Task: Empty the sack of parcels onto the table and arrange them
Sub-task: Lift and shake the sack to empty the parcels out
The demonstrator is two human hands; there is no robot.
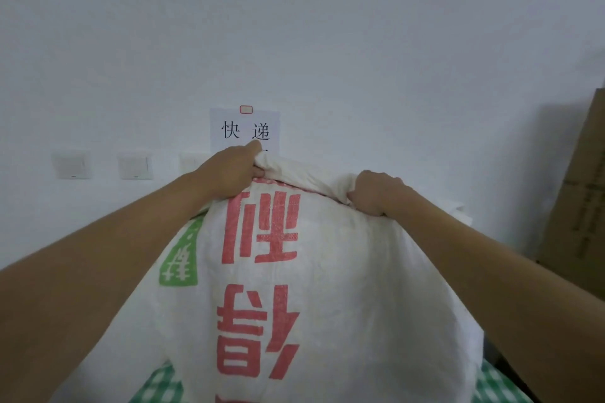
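Observation:
A big white woven sack (343, 271) with red characters and a green patch fills the lower middle of the head view, its print upside down. It stands raised over a green-and-white checked table (491, 383). My left hand (229, 170) grips the bunched top edge of the sack at the left. My right hand (376, 191) grips the same bunched edge at the right. No parcels are visible; the sack hides whatever is inside and below it.
A white wall is close behind, with a paper sign (245, 131) and several wall switches (136, 165) to the left. A tall brown cardboard box (582, 199) leans at the right edge. Only corners of the checked table show.

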